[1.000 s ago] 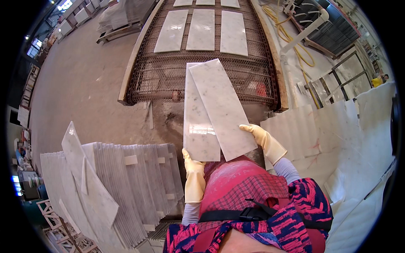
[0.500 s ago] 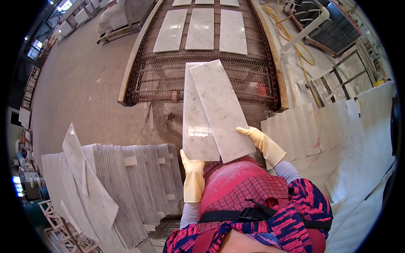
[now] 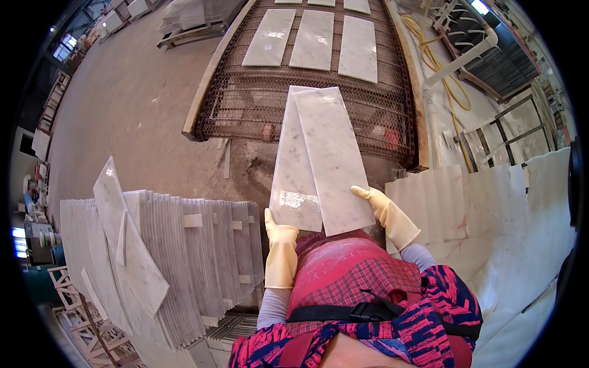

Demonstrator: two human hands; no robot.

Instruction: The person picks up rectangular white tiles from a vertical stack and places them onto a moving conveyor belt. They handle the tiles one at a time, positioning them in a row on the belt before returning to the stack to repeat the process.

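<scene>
Two long white marble tiles with grey veining are held in front of me, overlapping like a narrow fan. My left hand [image 3: 281, 245], in a cream rubber glove, grips the lower left corner of the left marble tile [image 3: 288, 159]; its thumb lies along the edge and its other fingers are hidden underneath. My right hand [image 3: 391, 214], gloved alike, is closed on the right edge of the right marble tile [image 3: 336, 153], thumb on top. That tile lies over part of the left one. Their far ends show above the near end of a mesh conveyor [image 3: 300, 113].
Rows of marble tiles [image 3: 311, 40] lie on the conveyor. At left stands a long stack of upright tiles [image 3: 172, 264], with a loose tile [image 3: 132, 245] leaning across it. White foam sheets [image 3: 454, 227] cover the right side. A yellow hose [image 3: 451, 92] runs beside the conveyor.
The view has turned slightly, so the conveyor appears farther right. The two tiles overlap a little more at their far ends. Both hands keep their hold.
</scene>
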